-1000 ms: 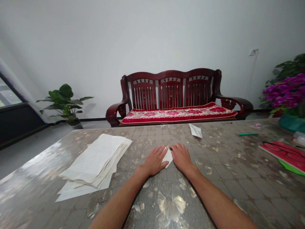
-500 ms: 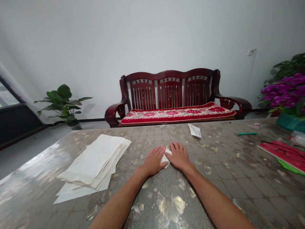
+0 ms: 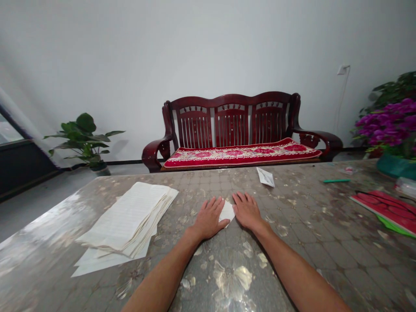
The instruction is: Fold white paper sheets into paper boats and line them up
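A small folded white paper [image 3: 227,211] lies on the patterned table [image 3: 227,255] between my two hands. My left hand [image 3: 210,218] rests flat at its left side, fingers stretched out and thumb along the paper's lower edge. On the other side, my right hand [image 3: 246,210] lies flat on the table with fingers extended, its thumb side at the paper's right edge. Farther back and to the right sits a folded white paper piece [image 3: 265,177], with no hand touching it.
A stack of lined paper sheets [image 3: 126,216] lies on the left. To the right are a green pen [image 3: 337,180], a red book [image 3: 383,208] with glasses on it, and purple flowers [image 3: 386,123]. Behind the table stands a wooden bench [image 3: 231,125].
My right hand has shifted slightly right, its thumb off the middle of the small paper, so more of the paper shows. My left hand is nearly still.
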A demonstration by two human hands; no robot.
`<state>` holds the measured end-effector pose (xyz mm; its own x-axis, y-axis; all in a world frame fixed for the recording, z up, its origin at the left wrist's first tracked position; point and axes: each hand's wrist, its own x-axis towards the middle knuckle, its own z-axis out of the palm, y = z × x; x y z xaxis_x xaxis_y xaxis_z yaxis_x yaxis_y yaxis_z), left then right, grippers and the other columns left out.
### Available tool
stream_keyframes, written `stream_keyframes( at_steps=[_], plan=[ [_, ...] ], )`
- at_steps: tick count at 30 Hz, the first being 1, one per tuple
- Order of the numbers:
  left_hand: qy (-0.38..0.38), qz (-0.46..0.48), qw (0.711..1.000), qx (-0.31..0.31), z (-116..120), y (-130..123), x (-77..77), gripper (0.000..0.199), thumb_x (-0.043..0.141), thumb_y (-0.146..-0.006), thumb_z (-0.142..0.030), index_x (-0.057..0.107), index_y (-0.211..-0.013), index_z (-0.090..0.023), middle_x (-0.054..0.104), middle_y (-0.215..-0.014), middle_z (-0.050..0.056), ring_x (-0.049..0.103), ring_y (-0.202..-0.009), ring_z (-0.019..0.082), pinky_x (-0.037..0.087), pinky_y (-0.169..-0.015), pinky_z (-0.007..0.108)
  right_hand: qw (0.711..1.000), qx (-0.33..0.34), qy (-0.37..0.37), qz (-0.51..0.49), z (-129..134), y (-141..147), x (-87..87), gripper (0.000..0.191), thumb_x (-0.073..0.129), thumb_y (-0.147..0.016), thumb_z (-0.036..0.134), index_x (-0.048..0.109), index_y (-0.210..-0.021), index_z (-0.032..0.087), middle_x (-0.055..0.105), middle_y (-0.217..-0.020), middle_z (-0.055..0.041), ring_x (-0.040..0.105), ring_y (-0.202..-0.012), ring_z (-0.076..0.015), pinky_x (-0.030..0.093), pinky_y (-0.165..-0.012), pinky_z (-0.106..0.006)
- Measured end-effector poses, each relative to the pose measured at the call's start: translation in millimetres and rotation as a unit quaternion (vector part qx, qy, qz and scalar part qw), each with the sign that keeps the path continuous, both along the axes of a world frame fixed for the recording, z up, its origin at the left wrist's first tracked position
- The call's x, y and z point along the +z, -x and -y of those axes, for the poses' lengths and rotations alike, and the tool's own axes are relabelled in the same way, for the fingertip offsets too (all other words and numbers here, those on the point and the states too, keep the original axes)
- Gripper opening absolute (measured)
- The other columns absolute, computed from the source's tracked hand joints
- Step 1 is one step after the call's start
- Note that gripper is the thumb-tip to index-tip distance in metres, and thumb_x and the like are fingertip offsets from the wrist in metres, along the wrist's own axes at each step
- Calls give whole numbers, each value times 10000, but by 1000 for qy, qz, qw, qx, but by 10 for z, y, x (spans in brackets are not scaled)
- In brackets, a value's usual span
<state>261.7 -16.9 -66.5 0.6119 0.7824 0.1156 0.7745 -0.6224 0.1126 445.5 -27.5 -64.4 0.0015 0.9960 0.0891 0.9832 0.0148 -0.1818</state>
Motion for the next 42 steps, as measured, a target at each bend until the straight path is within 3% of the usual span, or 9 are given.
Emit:
stream_keyframes(
  at_steps=[7,12,15,19,28,35,42],
  plan=[
    [-11,-7,998,63,98,-6,-8,641,439,-943,-511,362,-1490,-186,333,-1569,120,268,-1456,329,237,-1164,539,999,5,-28,-19,20,-103,-22,483,395,-959,271,451,-1435,220,424,-1516,-64,308,-1399,-275,194,-1140,-463],
    [-19,-8,997,78,117,5,-59,625,421,-951,-501,362,-1490,-190,336,-1568,119,268,-1457,320,229,-1170,532,995,8,-69,-68,79,-109,60,275,435,-953,288,643,-1117,215,628,-1236,-74,507,-1160,-213,335,-986,-334],
    [-16,-8,997,75,102,7,-77,636,421,-950,-513,363,-1488,-179,335,-1568,124,260,-1460,323,226,-1172,538,995,5,-89,-52,113,-57,114,200,520,-919,368,651,-952,221,647,-1062,-66,521,-1030,-228,352,-883,-330],
    [-18,-6,997,78,94,7,-89,643,413,-950,-524,364,-1486,-173,336,-1567,125,261,-1460,319,218,-1176,536,995,3,-93,-34,106,9,121,146,603,-858,357,636,-874,216,628,-985,-60,508,-983,-233,337,-846,-332],
    [-55,-11,995,79,106,-2,-141,610,406,-967,-486,370,-1480,-159,367,-1551,132,304,-1442,307,265,-1157,535,995,-5,-93,-29,131,38,152,120,611,-850,319,637,-856,203,632,-966,-62,523,-979,-235,334,-829,-333],
    [-65,-14,994,82,108,-6,-177,586,393,-976,-469,371,-1482,-175,366,-1551,128,318,-1438,299,275,-1151,541,997,-5,-71,17,178,127,221,244,603,-858,389,645,-940,164,647,-1046,-128,552,-1002,-269,355,-819,-354],
    [-57,-11,995,79,109,-6,-156,602,412,-970,-459,357,-1489,-159,357,-1554,137,304,-1444,304,273,-1154,533,997,-17,-75,8,175,144,233,176,567,-861,310,643,-904,158,672,-991,-136,590,-965,-266,365,-793,-347]
  ],
)
